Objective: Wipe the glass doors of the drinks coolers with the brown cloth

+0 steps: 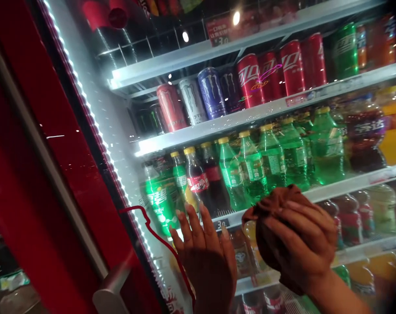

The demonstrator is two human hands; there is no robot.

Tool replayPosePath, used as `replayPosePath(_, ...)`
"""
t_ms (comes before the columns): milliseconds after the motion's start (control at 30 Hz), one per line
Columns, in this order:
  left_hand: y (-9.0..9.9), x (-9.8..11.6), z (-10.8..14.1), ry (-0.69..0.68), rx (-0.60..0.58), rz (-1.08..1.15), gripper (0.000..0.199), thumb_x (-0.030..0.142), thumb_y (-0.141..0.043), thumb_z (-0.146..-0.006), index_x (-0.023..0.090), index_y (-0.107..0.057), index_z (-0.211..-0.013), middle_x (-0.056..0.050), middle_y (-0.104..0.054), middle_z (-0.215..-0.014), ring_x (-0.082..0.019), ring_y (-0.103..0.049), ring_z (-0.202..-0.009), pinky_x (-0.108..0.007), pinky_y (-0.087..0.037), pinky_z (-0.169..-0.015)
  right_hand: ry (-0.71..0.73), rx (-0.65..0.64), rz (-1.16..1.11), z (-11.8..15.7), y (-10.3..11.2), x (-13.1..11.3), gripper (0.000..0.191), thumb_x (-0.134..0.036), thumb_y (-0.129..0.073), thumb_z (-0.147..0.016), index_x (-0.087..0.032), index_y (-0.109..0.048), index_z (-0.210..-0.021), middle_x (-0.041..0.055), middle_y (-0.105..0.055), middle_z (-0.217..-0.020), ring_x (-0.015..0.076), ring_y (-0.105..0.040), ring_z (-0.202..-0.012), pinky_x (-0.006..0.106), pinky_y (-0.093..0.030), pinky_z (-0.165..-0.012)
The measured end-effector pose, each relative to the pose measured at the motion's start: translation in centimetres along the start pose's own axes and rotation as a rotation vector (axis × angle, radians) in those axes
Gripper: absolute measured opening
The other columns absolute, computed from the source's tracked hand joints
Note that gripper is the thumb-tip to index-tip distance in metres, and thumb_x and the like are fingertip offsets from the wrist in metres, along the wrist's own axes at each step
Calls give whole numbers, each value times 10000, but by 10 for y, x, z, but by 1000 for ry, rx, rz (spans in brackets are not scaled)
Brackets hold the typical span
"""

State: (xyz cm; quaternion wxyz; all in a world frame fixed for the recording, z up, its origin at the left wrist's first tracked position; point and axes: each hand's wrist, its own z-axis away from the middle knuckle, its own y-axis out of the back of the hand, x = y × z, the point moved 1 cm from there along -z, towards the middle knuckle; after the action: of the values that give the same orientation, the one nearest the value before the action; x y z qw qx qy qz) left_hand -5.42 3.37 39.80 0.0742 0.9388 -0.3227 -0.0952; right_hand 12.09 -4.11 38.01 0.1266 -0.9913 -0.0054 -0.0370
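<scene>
My right hand (302, 240) is closed on a bunched brown cloth (266, 244), part of which hangs below the fingers. The cloth is held up before the glass door of a lit drinks cooler. To its left, my left hand (201, 253) is raised with fingers stretched out and holds nothing; whether it touches the glass I cannot tell. Behind the hands stand green soda bottles (230, 174) and a cola bottle (197, 179) on a shelf. A thin red line (167, 246), perhaps a cord, runs from the door frame down beside my left hand.
The cooler's red frame (70, 196) and a metal handle (111, 292) are at the left. Energy drink cans (213, 93) and red cola cans (291, 67) line a higher shelf. Orange drink bottles (392, 131) stand at the right, with more bottles on lower shelves.
</scene>
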Motion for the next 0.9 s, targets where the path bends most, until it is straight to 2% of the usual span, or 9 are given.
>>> replayPosePath(67,-1,4,1,22,-2,-4,873,183,-573,-986,145,-73,-1700,-114,-20,-1769,-322,9,-1663,-620,-34,-1356,-68,23,69,-13,-1,5,232,-208,-756,-877,-331,-746,-1073,61,-732,-1052,309,-678,-1110,575,-560,-999)
replayPosePath(200,-4,12,4,66,14,50,852,171,-547,-1005,180,-56,-1701,-102,-8,-1773,-322,2,-1665,-647,-35,-1345,-86,-16,29,-33,-14,-21,162,-248,-701,-937,-302,-754,-1080,61,-750,-1093,291,-643,-1164,577,-515,-1068)
replayPosePath(300,-6,21,14,53,26,86,806,160,-508,-1019,151,-78,-1700,-124,-15,-1786,-325,5,-1665,-598,-16,-1351,37,-34,-109,-14,-12,-30,124,-210,-697,-951,-269,-773,-1028,3,-763,-1056,218,-648,-1146,520,-489,-1155)
replayPosePath(400,-7,31,26,61,-17,81,793,180,-502,-1025,130,-90,-1700,-133,3,-1789,-338,22,-1663,-580,5,-1350,138,-42,-176,12,6,-5,130,-133,-726,-910,-230,-774,-983,3,-743,-1046,197,-649,-1140,503,-516,-1148)
replayPosePath(467,-8,39,33,94,-77,84,816,189,-525,-1021,150,-78,-1702,-133,15,-1787,-356,32,-1661,-618,4,-1342,122,-40,-132,17,16,19,147,-137,-735,-899,-233,-769,-1005,23,-726,-1056,217,-643,-1154,516,-530,-1117)
replayPosePath(567,-10,49,41,138,-123,86,854,182,-552,-1011,177,-53,-1705,-141,37,-1781,-376,59,-1655,-670,4,-1327,-43,1,-16,1,19,37,195,-179,-761,-886,-279,-754,-1053,39,-707,-1091,254,-628,-1189,531,-528,-1077)
replayPosePath(700,-17,60,58,94,-79,71,836,185,-546,-1007,145,-83,-1701,-152,7,-1781,-368,43,-1655,-643,-12,-1339,-133,9,-70,-9,7,13,163,-220,-761,-898,-285,-753,-1048,33,-722,-1087,229,-639,-1173,503,-505,-1106)
replayPosePath(800,-21,63,73,23,-46,83,757,203,-471,-1029,126,-124,-1697,-154,-17,-1783,-383,14,-1655,-672,-29,-1330,-23,-32,-261,16,12,-2,84,-160,-710,-927,-229,-756,-944,15,-731,-1000,151,-673,-1064,424,-502,-1140)
replayPosePath(900,-24,65,83,6,-49,71,746,214,-477,-1026,112,-158,-1692,-141,-42,-1785,-373,-16,-1658,-635,-22,-1343,111,-120,-289,41,31,16,153,-71,-701,-903,-215,-754,-897,-2,-732,-993,151,-668,-1082,448,-472,-1189)
